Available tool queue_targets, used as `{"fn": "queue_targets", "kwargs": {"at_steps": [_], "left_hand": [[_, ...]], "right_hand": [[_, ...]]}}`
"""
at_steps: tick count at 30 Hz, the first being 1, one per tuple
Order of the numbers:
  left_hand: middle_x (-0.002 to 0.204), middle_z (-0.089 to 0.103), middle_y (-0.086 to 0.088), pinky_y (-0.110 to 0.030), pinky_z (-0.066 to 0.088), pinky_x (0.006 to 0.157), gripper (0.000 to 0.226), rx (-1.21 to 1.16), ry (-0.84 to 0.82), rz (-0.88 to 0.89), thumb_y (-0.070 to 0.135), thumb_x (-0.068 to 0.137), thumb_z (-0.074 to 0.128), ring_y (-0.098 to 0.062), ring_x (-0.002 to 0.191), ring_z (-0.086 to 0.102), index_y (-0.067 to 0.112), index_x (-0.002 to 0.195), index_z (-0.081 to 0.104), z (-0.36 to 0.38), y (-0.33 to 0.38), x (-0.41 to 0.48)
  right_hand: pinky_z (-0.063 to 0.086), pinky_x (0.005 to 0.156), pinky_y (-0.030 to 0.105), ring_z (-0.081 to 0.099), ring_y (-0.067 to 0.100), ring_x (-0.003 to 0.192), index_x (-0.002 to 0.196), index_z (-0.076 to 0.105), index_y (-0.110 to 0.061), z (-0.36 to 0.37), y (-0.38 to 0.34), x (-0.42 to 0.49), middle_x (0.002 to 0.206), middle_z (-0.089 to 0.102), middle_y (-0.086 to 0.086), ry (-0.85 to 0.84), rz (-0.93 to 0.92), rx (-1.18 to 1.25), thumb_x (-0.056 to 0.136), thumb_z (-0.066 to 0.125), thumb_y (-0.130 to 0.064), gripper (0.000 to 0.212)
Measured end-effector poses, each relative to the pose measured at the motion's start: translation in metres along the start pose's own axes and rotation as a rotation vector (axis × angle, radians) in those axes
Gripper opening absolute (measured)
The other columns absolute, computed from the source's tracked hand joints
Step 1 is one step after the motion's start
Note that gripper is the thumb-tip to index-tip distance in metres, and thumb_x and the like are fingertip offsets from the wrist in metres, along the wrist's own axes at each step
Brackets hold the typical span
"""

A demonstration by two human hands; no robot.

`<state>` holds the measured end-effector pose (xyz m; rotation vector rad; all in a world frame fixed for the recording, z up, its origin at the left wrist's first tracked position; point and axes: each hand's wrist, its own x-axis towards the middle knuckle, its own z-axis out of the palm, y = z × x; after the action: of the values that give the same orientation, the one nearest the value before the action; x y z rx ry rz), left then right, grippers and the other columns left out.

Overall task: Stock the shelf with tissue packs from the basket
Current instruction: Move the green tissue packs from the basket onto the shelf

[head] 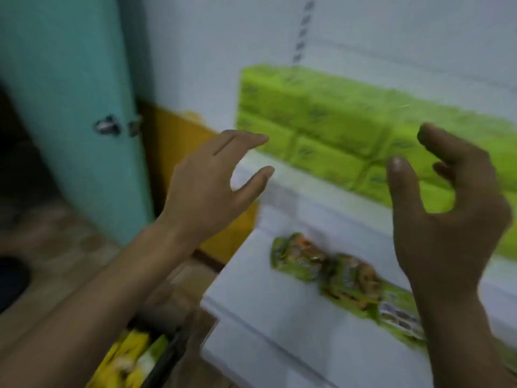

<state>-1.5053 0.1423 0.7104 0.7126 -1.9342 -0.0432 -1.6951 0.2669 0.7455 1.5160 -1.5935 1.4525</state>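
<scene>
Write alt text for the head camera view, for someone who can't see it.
The left hand and right hand, both empty, are raised before green tissue packs stacked in rows on a white shelf. Patterned packets lie one shelf lower.

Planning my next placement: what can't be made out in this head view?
Green tissue packs, head view: print unreadable, motion blur.
Their right end: behind the right hand, cut off by the right edge.
Basket: cut off by the bottom edge; pack count unknown.
Lower-shelf packets: blurred, kind unclear.
</scene>
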Motion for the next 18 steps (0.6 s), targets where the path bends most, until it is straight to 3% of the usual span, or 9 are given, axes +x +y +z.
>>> {"fn": "queue_targets", "kwargs": {"at_steps": [2,5,8,11,13,16,18], "left_hand": [[0.107,0.063,0.013,-0.025,0.051,0.068,0.039,0.024,-0.074,-0.179,0.043,0.087,0.053,-0.002,0.085,0.060,0.021,0.118,0.061,-0.042,-0.050,-0.046],[0.100,0.065,0.015,-0.017,0.048,0.067,0.040,0.091,-0.167,-0.490,0.045,0.085,0.053,0.000,0.078,0.060,0.020,0.115,0.063,-0.094,-0.125,-0.135],[0.094,0.064,0.012,-0.003,0.040,0.062,0.037,0.084,-0.225,-0.829,0.036,0.084,0.050,0.002,0.074,0.057,0.016,0.111,0.065,-0.129,-0.184,-0.231],[0.094,0.068,0.004,-0.020,0.041,0.066,0.039,0.078,-0.302,-1.117,0.037,0.084,0.041,-0.011,0.079,0.061,0.018,0.109,0.065,-0.142,-0.218,-0.318],[0.093,0.069,0.000,-0.025,0.040,0.069,0.043,0.049,-0.342,-1.267,0.038,0.083,0.039,-0.018,0.084,0.064,0.017,0.109,0.065,-0.136,-0.232,-0.368],[0.101,0.070,-0.003,-0.032,0.049,0.075,0.051,-0.043,-0.403,-1.456,0.049,0.080,0.036,-0.023,0.093,0.066,0.019,0.112,0.063,-0.106,-0.252,-0.438],[0.102,0.070,-0.002,-0.034,0.050,0.077,0.047,-0.116,-0.426,-1.566,0.049,0.082,0.039,-0.023,0.094,0.066,0.021,0.112,0.061,-0.079,-0.265,-0.479]], "right_hand": [[0.043,0.094,0.023,0.055,0.009,0.103,0.113,0.061,-0.009,0.050,-0.045,-0.034,0.109,0.059,-0.002,-0.177,-0.046,0.203,0.093,0.057,-0.027,0.027],[0.039,0.092,0.011,0.053,0.004,0.102,0.109,0.066,-0.012,0.141,-0.095,-0.106,0.107,0.061,-0.004,-0.623,-0.041,0.368,0.089,0.062,-0.025,0.025],[0.046,0.085,0.018,0.056,0.004,0.099,0.108,0.068,-0.014,0.220,-0.112,-0.186,0.106,0.066,-0.003,-1.051,0.124,0.432,0.088,0.063,-0.027,0.025],[0.045,0.078,0.008,0.055,0.002,0.096,0.114,0.065,-0.014,0.283,-0.108,-0.264,0.104,0.061,-0.009,-1.443,0.393,0.390,0.090,0.064,-0.024,0.026],[0.044,0.075,0.004,0.058,0.010,0.097,0.114,0.065,-0.011,0.320,-0.098,-0.311,0.104,0.062,-0.002,-1.601,0.540,0.335,0.090,0.063,-0.019,0.025],[0.047,0.090,0.028,0.059,0.020,0.101,0.114,0.063,-0.007,0.376,-0.076,-0.380,0.102,0.063,0.006,-1.755,0.721,0.211,0.092,0.061,-0.018,0.025],[0.046,0.090,0.038,0.057,0.023,0.097,0.114,0.061,-0.005,0.416,-0.057,-0.426,0.095,0.061,0.004,-1.820,0.844,0.144,0.094,0.059,-0.017,0.024]]}}
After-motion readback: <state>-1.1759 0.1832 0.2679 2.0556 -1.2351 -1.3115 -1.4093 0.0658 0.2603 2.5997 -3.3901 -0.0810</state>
